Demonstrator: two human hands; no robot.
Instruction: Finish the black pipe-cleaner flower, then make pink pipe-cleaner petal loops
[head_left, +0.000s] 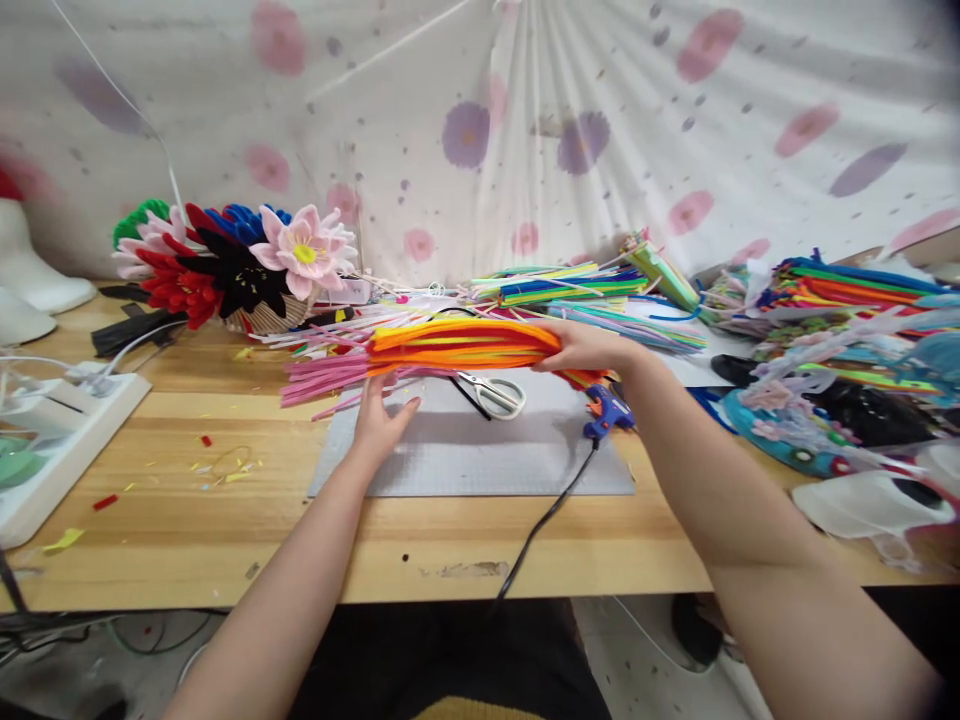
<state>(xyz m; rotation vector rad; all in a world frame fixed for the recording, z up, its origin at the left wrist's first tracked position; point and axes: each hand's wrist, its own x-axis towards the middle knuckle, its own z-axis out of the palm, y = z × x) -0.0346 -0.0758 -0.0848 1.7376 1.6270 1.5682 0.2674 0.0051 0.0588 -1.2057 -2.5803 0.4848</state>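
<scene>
Holding an orange-and-yellow bundle (465, 350) crosswise over the grey mat (487, 455).
Running its long axis from nine to three o'clock; clasped at three between thumb and fingers of the right hand (589, 346), met at nine by the left hand (381, 425), thumb spread from fingers; scissors (504, 398) toward five.

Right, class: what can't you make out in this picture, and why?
Head view:
- Scissors: blade tips, hidden by the orange-yellow bundle.
- Left hand: some fingertips, hidden by that bundle.
- Power strip: one end, cut off by the left edge.
</scene>
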